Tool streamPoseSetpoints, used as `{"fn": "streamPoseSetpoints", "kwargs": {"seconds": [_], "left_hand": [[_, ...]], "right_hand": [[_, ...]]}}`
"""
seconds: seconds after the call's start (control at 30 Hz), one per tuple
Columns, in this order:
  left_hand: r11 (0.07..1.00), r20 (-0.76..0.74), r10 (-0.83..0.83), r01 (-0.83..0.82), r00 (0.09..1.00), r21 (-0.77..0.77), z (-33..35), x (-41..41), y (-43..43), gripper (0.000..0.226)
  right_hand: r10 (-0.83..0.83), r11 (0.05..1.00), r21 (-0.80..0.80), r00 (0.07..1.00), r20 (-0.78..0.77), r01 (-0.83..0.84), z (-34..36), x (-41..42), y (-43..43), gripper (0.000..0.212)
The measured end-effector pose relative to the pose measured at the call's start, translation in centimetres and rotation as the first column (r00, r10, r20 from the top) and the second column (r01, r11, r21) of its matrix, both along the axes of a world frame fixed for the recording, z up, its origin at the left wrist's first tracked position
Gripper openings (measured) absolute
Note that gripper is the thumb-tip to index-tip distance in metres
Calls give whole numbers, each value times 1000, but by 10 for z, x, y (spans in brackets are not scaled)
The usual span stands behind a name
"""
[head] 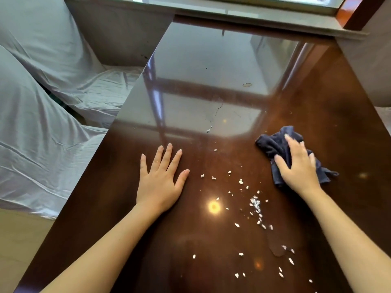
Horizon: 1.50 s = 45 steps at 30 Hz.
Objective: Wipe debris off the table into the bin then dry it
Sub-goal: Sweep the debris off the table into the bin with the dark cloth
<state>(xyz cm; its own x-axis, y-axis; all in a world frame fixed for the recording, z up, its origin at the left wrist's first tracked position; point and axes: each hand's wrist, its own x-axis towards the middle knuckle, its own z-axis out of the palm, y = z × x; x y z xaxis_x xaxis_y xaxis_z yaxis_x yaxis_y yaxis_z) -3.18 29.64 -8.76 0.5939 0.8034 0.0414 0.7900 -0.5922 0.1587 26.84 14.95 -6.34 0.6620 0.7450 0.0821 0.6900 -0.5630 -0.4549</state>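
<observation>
A glossy dark brown table fills the view. Small white bits of debris lie scattered over its near half, thickest in a cluster between my two hands, with more near the front edge. My left hand rests flat on the table with fingers spread and holds nothing. My right hand presses down on a crumpled dark blue cloth at the right side of the table, just beyond the debris. A wet patch shows near my right forearm. No bin is in view.
Furniture draped in pale sheets stands close along the table's left edge. A window sill runs along the far end of the table. A beige floor shows at the lower left.
</observation>
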Motion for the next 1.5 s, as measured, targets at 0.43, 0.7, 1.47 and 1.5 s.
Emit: {"fn": "streamPoseSetpoints", "kwargs": {"seconds": [0.43, 0.7, 1.47, 1.5], "left_hand": [[1000, 7, -8, 8, 1000, -1, 0, -1, 0, 62], [1000, 43, -8, 8, 999, -3, -2, -1, 1, 60], [999, 31, 39, -38, 999, -20, 6, -27, -54, 53], [998, 30, 56, -55, 998, -18, 7, -33, -61, 53]], "right_hand": [[600, 799, -40, 800, -25, -601, 5, -28, 144, 50], [758, 648, -34, 649, -63, -761, 7, -49, 102, 48], [822, 570, 129, 559, -112, -812, 22, -145, -116, 37], [798, 603, 202, 585, -145, -772, 27, -140, -116, 36]]}}
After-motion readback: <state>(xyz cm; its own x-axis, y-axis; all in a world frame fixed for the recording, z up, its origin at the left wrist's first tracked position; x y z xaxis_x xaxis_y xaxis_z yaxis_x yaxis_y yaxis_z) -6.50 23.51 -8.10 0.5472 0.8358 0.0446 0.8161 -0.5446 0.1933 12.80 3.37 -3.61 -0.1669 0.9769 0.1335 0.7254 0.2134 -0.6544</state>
